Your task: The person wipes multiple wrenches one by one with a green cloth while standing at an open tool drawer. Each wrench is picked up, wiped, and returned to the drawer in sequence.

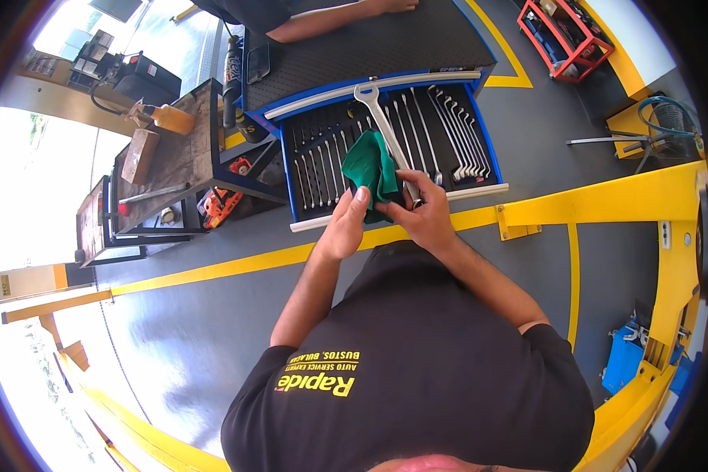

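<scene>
A large combination wrench (389, 126) slants above the open tool drawer (480, 191), its open jaw pointing away from me. My right hand (429, 214) is closed round its near end, fingers curled and a ring showing. In my left hand (346, 228) is a green cloth (362, 164), bunched against the wrench's shank; the thumb points up along it and the other fingers are partly hidden. Smaller wrenches (319, 177) stand in a row on the drawer's left side. Longer wrenches (458, 134) lie in black slots on the right.
Behind the drawer is the cabinet's black ribbed top (354, 47), where another person's forearm (322, 22) rests. A workbench (189, 149) with a spray bottle (171, 119) stands left. A yellow lift arm (606, 197) reaches in from the right. A red cart (562, 39) stands far right.
</scene>
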The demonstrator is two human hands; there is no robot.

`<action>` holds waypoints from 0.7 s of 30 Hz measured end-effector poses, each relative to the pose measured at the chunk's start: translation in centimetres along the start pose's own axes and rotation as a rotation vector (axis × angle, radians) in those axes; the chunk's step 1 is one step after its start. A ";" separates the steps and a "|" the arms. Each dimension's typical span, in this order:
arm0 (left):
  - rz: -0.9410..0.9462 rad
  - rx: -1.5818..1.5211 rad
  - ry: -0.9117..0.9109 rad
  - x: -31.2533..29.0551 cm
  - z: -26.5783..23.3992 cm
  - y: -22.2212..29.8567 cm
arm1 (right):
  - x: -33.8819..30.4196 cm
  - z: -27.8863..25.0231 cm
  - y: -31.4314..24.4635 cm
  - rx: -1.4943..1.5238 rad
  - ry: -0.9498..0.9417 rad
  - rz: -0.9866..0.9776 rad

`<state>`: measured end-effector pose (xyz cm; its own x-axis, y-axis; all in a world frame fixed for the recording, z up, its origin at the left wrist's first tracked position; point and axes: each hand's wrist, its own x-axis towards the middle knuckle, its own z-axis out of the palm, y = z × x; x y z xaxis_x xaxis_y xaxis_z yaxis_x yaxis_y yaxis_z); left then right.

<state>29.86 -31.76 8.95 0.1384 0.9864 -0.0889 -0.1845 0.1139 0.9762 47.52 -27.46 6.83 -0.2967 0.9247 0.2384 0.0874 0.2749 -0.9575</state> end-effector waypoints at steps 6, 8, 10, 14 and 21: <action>-0.051 -0.425 0.098 0.4 -1.6 -1.1 | 1.1 -0.8 1.6 0.401 0.116 0.102; -0.047 -0.769 -0.060 0.4 -2.1 -1.1 | 1.8 -1.5 0.7 0.526 0.101 0.160; -0.063 -0.987 -0.135 1.1 -2.8 -2.5 | 2.0 -2.2 -0.2 0.540 0.081 0.224; -0.122 -0.953 -0.128 2.9 -1.9 -6.1 | 2.6 -2.3 0.2 0.471 -0.061 0.181; -0.181 -0.855 -0.012 3.6 1.4 -6.2 | 1.8 -2.5 0.7 -0.018 0.036 0.006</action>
<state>32.90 -29.09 2.86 0.2458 0.9436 -0.2218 -0.8248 0.3238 0.4635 49.44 -24.88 6.96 -0.2618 0.9351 0.2388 0.1060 0.2738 -0.9559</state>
